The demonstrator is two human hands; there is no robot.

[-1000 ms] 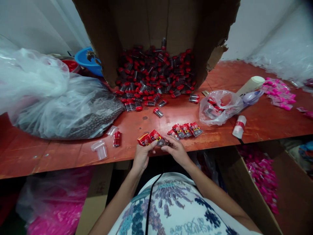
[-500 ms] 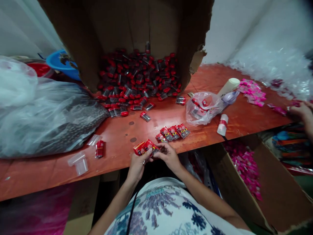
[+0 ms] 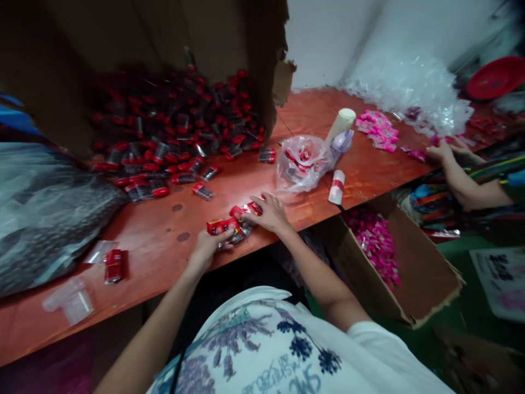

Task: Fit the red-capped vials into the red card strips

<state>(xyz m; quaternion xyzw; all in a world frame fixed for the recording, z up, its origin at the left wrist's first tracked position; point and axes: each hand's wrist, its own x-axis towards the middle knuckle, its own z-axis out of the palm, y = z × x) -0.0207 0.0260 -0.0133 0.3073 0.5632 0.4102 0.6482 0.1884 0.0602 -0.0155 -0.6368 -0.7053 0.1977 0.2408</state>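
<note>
My left hand [image 3: 205, 249] grips small red packets [image 3: 223, 225] with printed fronts, near the front edge of the red table [image 3: 151, 260]. Curled over the far side of another row of red packets [image 3: 246, 209] is my right hand [image 3: 270, 213], its fingers closed on them. The two groups meet between my hands, and fingers partly hide them. Just beyond lies a single clear tube with a red cap and dark contents [image 3: 203, 191]. A thin plastic bag [image 3: 301, 164] holding more red packets sits past my right hand.
A large torn cardboard box [image 3: 262, 71] spills many red-capped tubes. At left are a bag of dark beads [image 3: 53, 213], a red bundle [image 3: 114, 266] and clear sleeves [image 3: 74, 301]. A white roll [image 3: 337, 187] lies right. Another person's hands [image 3: 447, 150] handle pink pieces.
My right hand has moved right and away from me, onto the row of packets lying on the table. My left hand has brought its packets up against that row. The view has swung right.
</note>
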